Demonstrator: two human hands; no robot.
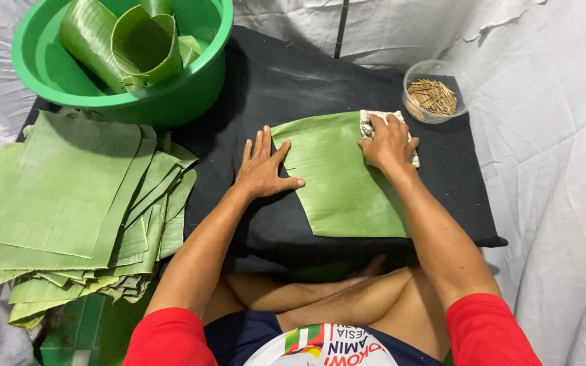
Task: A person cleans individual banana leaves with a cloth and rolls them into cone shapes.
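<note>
A green banana leaf piece (pixel 337 177) lies flat on a black cloth-covered low table (pixel 286 88). My left hand (pixel 264 166) rests flat, fingers spread, on the leaf's left edge and the black cloth. My right hand (pixel 388 144) presses a crumpled white cloth (pixel 374 120) onto the leaf's upper right corner.
A thick stack of cut banana leaves (pixel 76 203) lies at the left. A green plastic basin (pixel 130 95) at the upper left holds rolled leaves (pixel 130 44). A clear round container of small wooden sticks (pixel 434 95) stands at the upper right. White sheeting surrounds the table.
</note>
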